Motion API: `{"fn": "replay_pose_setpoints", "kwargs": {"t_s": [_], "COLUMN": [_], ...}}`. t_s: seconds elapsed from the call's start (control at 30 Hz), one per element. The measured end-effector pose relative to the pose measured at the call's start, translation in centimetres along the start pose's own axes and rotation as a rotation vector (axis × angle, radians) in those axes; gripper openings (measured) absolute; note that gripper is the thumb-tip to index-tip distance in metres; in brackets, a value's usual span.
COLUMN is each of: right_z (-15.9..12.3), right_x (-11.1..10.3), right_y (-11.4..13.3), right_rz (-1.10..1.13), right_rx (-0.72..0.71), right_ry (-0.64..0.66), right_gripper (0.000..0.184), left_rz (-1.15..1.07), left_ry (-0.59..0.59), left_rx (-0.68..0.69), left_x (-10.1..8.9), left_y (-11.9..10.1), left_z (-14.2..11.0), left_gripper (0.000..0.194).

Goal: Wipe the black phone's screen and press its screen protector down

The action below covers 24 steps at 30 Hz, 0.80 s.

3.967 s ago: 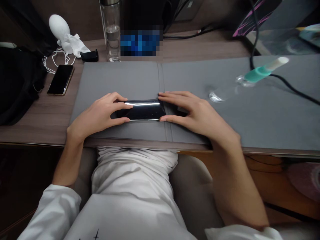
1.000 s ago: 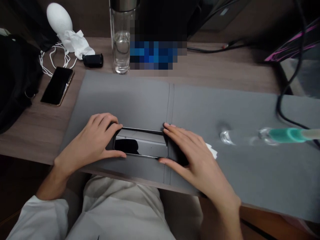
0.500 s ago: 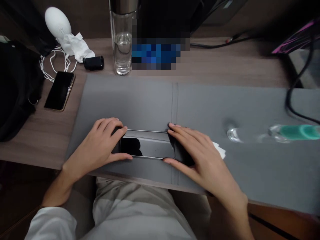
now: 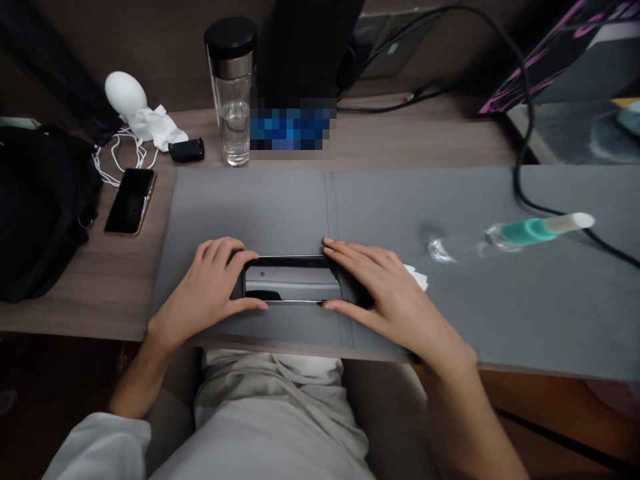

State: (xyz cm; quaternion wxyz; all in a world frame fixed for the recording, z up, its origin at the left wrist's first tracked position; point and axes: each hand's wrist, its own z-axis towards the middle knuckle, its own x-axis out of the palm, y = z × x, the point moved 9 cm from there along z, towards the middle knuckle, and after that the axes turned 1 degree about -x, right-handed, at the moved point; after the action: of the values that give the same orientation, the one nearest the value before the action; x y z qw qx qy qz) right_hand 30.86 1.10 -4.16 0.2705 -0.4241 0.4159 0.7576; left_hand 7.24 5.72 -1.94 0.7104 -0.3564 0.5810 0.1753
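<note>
A smartphone (image 4: 293, 279) lies lengthwise between my two hands over the grey desk mat, its dark glossy face up and reflecting light. My left hand (image 4: 200, 293) grips its left end, thumb along the near edge and fingers at the far edge. On the other end, my right hand (image 4: 395, 293) holds it the same way, with the fingers stretched along the far side. Both ends of the phone are partly hidden by the hands. Small white pieces (image 4: 417, 277) show just beyond my right hand.
A clear bottle with a green neck (image 4: 527, 231) stands on the grey mat (image 4: 250, 207) at right. Behind are a water bottle (image 4: 235, 127) and a black cable (image 4: 523, 153). Left are another phone (image 4: 131, 201), a black clip-like object (image 4: 187, 150), white tissue (image 4: 159, 128) and a black bag (image 4: 40, 207).
The camera view has shifted, so more of the desk's back shows. The reflection on the phone's screen has changed. Both hands keep their grip on it.
</note>
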Motion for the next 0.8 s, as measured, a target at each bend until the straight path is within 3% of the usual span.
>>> {"fn": "replay_pose_setpoints", "kwargs": {"t_s": [0.23,0.5,0.7,0.8], "right_z": [-0.1,-0.1,0.0,-0.1], "right_x": [0.2,0.0,-0.2,-0.3], "right_y": [0.2,0.2,0.1,-0.1], "right_rz": [-0.021,-0.032,0.014,0.037], "right_rx": [-0.007,-0.023,-0.006,0.008], "right_ry": [0.006,0.0,-0.004,0.006], "right_gripper": [0.075,0.075,0.098,0.091], "left_rz": [-0.025,-0.062,-0.035,-0.047], "left_ry": [0.018,0.002,-0.004,-0.011], "left_rx": [-0.007,-0.032,-0.027,-0.024], "left_x": [0.0,0.4,0.0,-0.3], "left_y": [0.1,0.9,0.9,0.9], "left_z": [0.2,-0.2,-0.2,-0.2], "left_gripper": [0.07,0.082,0.074,0.071]}}
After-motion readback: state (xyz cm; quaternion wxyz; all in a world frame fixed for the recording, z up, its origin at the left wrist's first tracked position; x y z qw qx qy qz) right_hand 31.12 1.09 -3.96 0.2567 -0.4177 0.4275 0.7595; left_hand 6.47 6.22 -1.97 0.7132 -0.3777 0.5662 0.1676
